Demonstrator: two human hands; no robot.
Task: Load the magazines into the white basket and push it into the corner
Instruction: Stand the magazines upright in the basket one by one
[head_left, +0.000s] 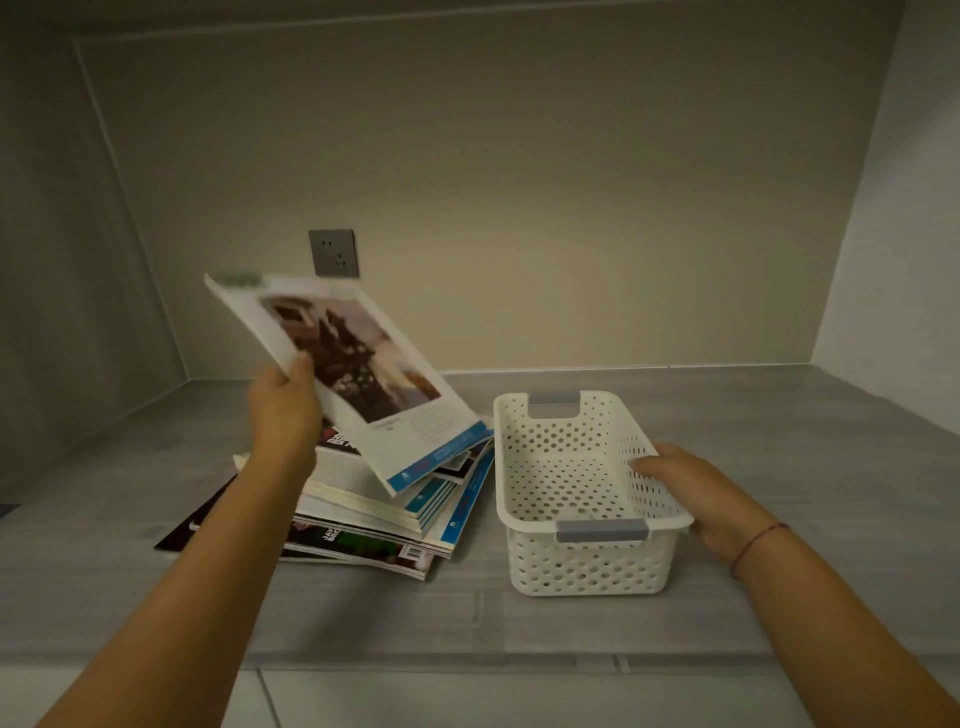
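A person's left hand (284, 410) pinches a glossy photo-cover magazine (353, 374) tilted above the stacked magazines (384, 512); the right hand (691, 488) clasps the empty white perforated plastic basket (587, 561) just right of the stack, its long axis running away across the grey worktop (779, 415).

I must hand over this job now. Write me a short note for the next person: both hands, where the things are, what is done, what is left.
Left hand: holds one magazine by its edge, lifted and tilted above the stack.
Right hand: grips the right wall of the white basket, fingers inside the rim.
Basket: empty, on the counter, right of the stack, away from both corners.
Done: first magazine picked up.
Left: put it and the remaining stack into the basket, then push the basket into the corner.
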